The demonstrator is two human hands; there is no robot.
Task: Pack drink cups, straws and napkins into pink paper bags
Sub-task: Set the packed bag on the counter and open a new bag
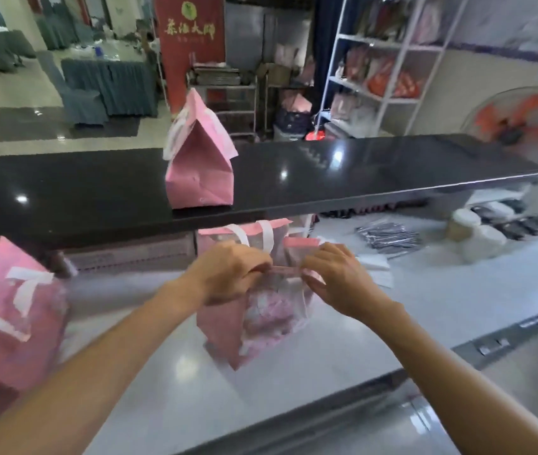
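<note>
Between the two hands, on the pale counter [326, 349], stands a pink bag [261, 320] with its top pressed together. From the head view, the left hand [231, 274] curls its fingers round the left end of the folded top edge, and the right hand [333, 274] pinches the right end of the same edge, so both hold the bag shut at its mouth. Both forearms reach in from the lower corners.

Just behind the hands, another bag [254, 234] with white handles stands open-topped against the back of the counter. Far to the left of the left hand, a third pink bag [11, 310] with white markings sits near the edge, blurred. Beyond and above the hands, on the black upper counter [392, 172], a closed bag [198, 165] stands upright with its top folded to a peak.

To the right of the right hand lie white napkins [376, 267], close by it. Farther right and back sits a pile of wrapped straws [389, 238], and past those a few white-lidded cups [474, 238]. A fan [517, 123] stands at the far right beyond the black counter.
</note>
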